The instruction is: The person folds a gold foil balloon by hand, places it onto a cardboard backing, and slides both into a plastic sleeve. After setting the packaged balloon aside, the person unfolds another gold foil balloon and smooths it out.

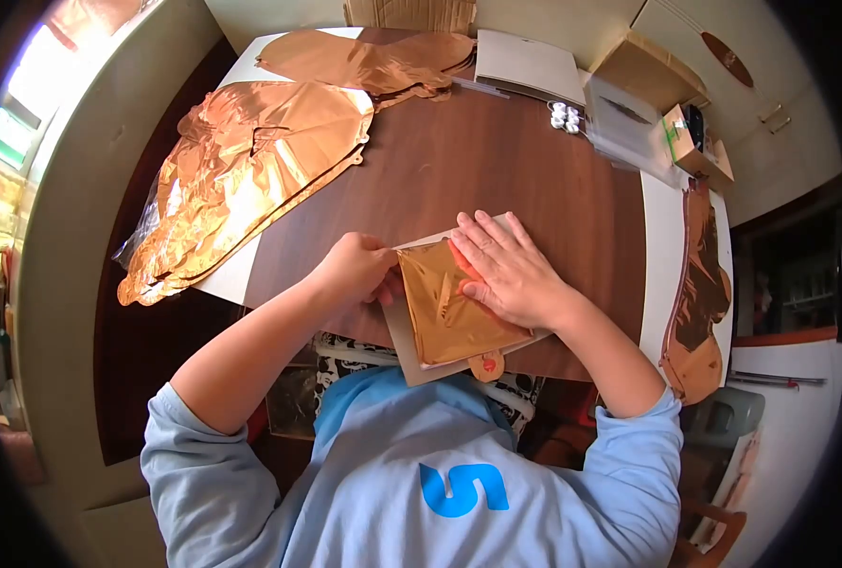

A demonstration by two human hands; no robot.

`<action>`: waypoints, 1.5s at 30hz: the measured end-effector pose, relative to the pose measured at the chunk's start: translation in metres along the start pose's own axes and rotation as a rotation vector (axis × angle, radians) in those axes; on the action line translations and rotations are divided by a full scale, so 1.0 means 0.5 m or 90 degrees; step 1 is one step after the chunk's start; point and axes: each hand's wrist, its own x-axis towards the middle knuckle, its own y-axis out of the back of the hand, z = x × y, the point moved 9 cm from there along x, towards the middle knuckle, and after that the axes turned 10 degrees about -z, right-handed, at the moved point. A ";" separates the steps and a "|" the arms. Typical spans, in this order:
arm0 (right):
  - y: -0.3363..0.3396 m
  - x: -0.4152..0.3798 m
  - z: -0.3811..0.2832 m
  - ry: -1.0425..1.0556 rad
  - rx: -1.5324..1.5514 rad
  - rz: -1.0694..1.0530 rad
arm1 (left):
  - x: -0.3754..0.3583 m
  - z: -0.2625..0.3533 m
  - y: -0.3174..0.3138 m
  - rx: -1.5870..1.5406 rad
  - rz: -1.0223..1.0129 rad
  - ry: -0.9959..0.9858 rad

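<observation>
Pressing and squaring up a gold foil (459, 308) looked like the step in hand. Foil lay folded into a rough square on a pale card (405, 336), at the table (534, 151) edge right in front of the person. Left hand (356, 272) pinched the foil's upper left corner between thumb and fingers; whether it had the card too, couldn't tell. Right hand (506, 270) held nothing: palm down, flat on the foil's upper right, fingers spread a bit. Something orange-red showed by that palm; object or reflection, unclear. A tab (487, 366) with a red mark stuck out past the lower edge. Next move seemed to call for a steady pinch on the corner and even pressure from the flat palm, so the foil wouldn't crease or slide off the card.

Containers: small box (712, 168) at far right, top uncovered, dark item (693, 123) inside, rest of contents not readable. Bigger carton (648, 71) behind it, inside not clear. Clear plastic (629, 128) lay in front of the carton, a dark sliver showing on or in it. White box (530, 66) at the back, contents hidden. White rolls (565, 117) sat just beside it, loose on the table.
</observation>
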 end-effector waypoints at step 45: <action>0.008 -0.079 0.023 -0.095 0.036 -0.003 | -0.108 0.044 -0.131 0.716 0.173 -0.568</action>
